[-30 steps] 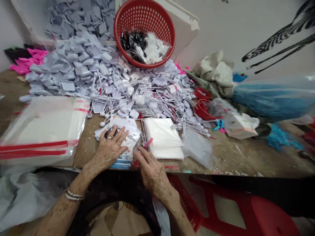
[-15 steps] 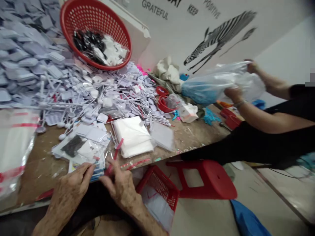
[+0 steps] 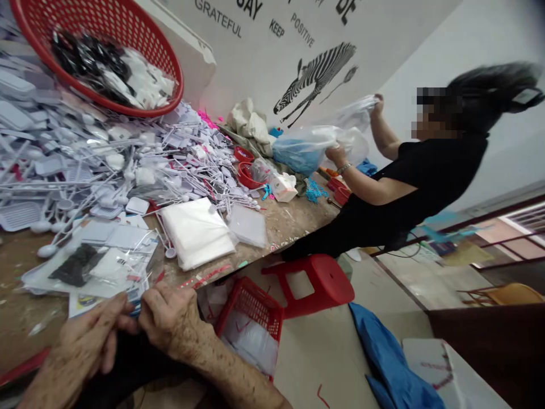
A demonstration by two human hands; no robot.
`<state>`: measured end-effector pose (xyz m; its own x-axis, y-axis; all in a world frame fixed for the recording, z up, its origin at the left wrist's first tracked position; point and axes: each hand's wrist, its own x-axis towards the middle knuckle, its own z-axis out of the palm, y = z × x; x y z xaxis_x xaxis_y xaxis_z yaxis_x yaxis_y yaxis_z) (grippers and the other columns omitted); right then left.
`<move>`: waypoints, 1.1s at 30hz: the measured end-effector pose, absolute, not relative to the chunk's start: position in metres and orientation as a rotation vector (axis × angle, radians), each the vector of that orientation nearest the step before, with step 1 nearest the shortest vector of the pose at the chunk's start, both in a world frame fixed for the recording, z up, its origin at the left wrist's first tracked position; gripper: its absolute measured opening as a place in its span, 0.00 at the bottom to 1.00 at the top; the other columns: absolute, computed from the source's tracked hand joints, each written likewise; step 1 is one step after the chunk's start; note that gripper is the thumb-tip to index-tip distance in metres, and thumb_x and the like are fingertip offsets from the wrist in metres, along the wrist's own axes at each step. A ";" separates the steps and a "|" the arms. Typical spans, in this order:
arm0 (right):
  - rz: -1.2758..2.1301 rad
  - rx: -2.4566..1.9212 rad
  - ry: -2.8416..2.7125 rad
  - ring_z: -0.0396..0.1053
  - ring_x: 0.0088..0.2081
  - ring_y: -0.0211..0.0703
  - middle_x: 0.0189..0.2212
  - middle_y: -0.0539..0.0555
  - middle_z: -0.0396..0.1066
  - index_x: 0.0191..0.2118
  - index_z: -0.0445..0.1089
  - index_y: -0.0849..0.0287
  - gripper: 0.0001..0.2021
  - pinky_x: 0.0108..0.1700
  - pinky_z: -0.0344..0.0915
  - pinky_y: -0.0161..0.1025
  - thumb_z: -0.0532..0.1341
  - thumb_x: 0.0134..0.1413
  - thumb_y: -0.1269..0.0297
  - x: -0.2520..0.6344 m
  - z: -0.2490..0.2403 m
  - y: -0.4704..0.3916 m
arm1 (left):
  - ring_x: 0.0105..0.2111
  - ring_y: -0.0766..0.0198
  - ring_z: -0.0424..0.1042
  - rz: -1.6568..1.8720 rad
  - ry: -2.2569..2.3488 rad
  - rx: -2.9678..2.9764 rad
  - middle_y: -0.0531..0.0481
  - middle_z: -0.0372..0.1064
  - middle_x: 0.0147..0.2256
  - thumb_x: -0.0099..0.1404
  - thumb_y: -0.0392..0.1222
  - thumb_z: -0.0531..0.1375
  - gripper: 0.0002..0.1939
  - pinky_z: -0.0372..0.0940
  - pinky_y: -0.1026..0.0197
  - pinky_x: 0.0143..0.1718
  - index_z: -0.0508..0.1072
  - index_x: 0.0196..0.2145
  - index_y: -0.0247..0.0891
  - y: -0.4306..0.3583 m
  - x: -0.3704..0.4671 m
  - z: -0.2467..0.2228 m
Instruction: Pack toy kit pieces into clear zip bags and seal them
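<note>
A red basket (image 3: 162, 51) is showing black and white packets, a red stool (image 3: 317, 281) is sitting by blue cloth (image 3: 383, 358), and a black-and-white striped zebra (image 3: 315, 71) is marking the wall.

Glossy clear plastic packet (image 3: 106, 267) (crinkled) on rough wooden table (image 3: 293, 218).

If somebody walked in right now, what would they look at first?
Probably the huge heap of pale plastic pieces covering the far side of the table, with a big red basket tipped on top of it. Next, the zebra picture on the wall and a co-worker at the table's far end lifting a clear bag. Close by, the left hand and right hand pinch a clear packet at the table's edge.
</note>
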<state>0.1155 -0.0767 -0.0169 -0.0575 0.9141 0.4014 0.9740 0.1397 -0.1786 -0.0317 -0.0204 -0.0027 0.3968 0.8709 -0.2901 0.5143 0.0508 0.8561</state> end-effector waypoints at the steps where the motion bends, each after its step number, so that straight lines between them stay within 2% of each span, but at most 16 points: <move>1: -0.215 -1.777 -2.018 0.72 0.30 0.43 0.28 0.53 0.72 0.35 0.66 0.58 0.06 0.27 0.63 0.36 0.55 0.62 0.64 0.116 -0.014 -0.077 | 0.11 0.67 0.57 0.440 1.214 1.326 0.58 0.68 0.19 0.65 0.64 0.50 0.22 0.48 0.65 0.13 0.69 0.33 0.43 -0.023 -0.024 -0.003; 3: -0.241 -1.717 -1.997 0.71 0.29 0.43 0.29 0.54 0.72 0.35 0.67 0.58 0.08 0.28 0.64 0.36 0.54 0.63 0.65 0.117 -0.010 -0.079 | 0.11 0.70 0.56 0.444 1.144 0.925 0.58 0.64 0.17 0.58 0.63 0.60 0.21 0.43 0.68 0.13 0.67 0.30 0.42 -0.030 -0.011 -0.002; 4: -0.245 -1.698 -1.970 0.71 0.29 0.43 0.29 0.55 0.73 0.35 0.68 0.59 0.08 0.28 0.65 0.37 0.53 0.64 0.66 0.117 -0.008 -0.082 | 0.11 0.73 0.51 0.460 1.106 0.806 0.60 0.60 0.17 0.56 0.62 0.64 0.21 0.41 0.69 0.13 0.66 0.29 0.42 -0.034 -0.006 -0.001; 6: -0.221 -1.671 -1.909 0.72 0.29 0.44 0.29 0.57 0.74 0.36 0.70 0.59 0.10 0.30 0.67 0.37 0.52 0.63 0.69 0.120 -0.007 -0.089 | 0.10 0.77 0.44 0.471 1.025 0.606 0.63 0.51 0.15 0.54 0.62 0.65 0.23 0.36 0.70 0.12 0.61 0.26 0.41 -0.041 0.002 0.001; 7: -0.206 -1.652 -1.878 0.73 0.30 0.44 0.30 0.57 0.75 0.37 0.71 0.59 0.10 0.32 0.67 0.37 0.52 0.63 0.70 0.122 -0.007 -0.093 | 0.10 0.78 0.43 0.517 0.959 0.554 0.63 0.50 0.15 0.53 0.60 0.66 0.25 0.36 0.71 0.12 0.59 0.24 0.40 -0.043 0.005 0.001; 10: -0.002 -1.638 -1.709 0.75 0.33 0.44 0.32 0.57 0.77 0.40 0.72 0.58 0.08 0.37 0.69 0.37 0.55 0.62 0.71 0.129 -0.008 -0.105 | 0.12 0.80 0.42 0.581 0.855 0.485 0.66 0.47 0.16 0.49 0.55 0.71 0.26 0.38 0.73 0.12 0.58 0.24 0.40 -0.044 0.011 0.002; 14: 0.446 -1.727 -1.227 0.75 0.30 0.40 0.32 0.53 0.78 0.39 0.72 0.56 0.06 0.35 0.70 0.34 0.60 0.61 0.62 0.135 -0.011 -0.117 | 0.11 0.79 0.41 0.597 0.886 0.427 0.68 0.46 0.14 0.45 0.54 0.72 0.26 0.39 0.73 0.11 0.61 0.28 0.40 -0.044 0.012 0.001; 17: 0.756 -1.728 -0.986 0.72 0.26 0.39 0.26 0.50 0.76 0.37 0.74 0.58 0.11 0.30 0.68 0.33 0.61 0.59 0.55 0.133 -0.014 -0.117 | 0.11 0.79 0.40 0.577 0.893 0.426 0.68 0.47 0.13 0.45 0.54 0.72 0.25 0.39 0.72 0.11 0.64 0.30 0.39 -0.044 0.012 -0.001; 19: 0.860 -1.719 -0.928 0.68 0.21 0.36 0.19 0.47 0.71 0.35 0.74 0.59 0.13 0.25 0.65 0.32 0.62 0.58 0.54 0.132 -0.017 -0.115 | 0.11 0.79 0.40 0.574 0.899 0.438 0.68 0.46 0.13 0.45 0.54 0.72 0.25 0.38 0.72 0.11 0.65 0.31 0.38 -0.045 0.012 -0.003; 22: 0.824 -1.720 -0.936 0.64 0.18 0.34 0.17 0.46 0.68 0.31 0.73 0.59 0.12 0.22 0.62 0.31 0.62 0.57 0.55 0.130 -0.018 -0.112 | 0.11 0.79 0.39 0.556 0.923 0.453 0.69 0.45 0.12 0.44 0.53 0.72 0.25 0.37 0.72 0.12 0.67 0.31 0.37 -0.045 0.011 -0.004; 27: 0.481 -1.787 -1.004 0.73 0.26 0.38 0.26 0.50 0.77 0.35 0.73 0.57 0.07 0.32 0.70 0.32 0.61 0.58 0.60 0.126 -0.012 -0.116 | 0.11 0.80 0.38 0.536 0.931 0.460 0.69 0.44 0.11 0.43 0.54 0.73 0.25 0.36 0.72 0.12 0.70 0.30 0.35 -0.047 0.010 -0.004; 33: 0.469 -1.806 -1.146 0.75 0.26 0.38 0.29 0.52 0.80 0.37 0.75 0.59 0.09 0.31 0.70 0.31 0.60 0.59 0.61 0.119 -0.017 -0.114 | 0.12 0.80 0.39 0.537 0.913 0.422 0.68 0.45 0.11 0.44 0.53 0.73 0.25 0.36 0.72 0.13 0.72 0.34 0.34 -0.049 0.010 -0.008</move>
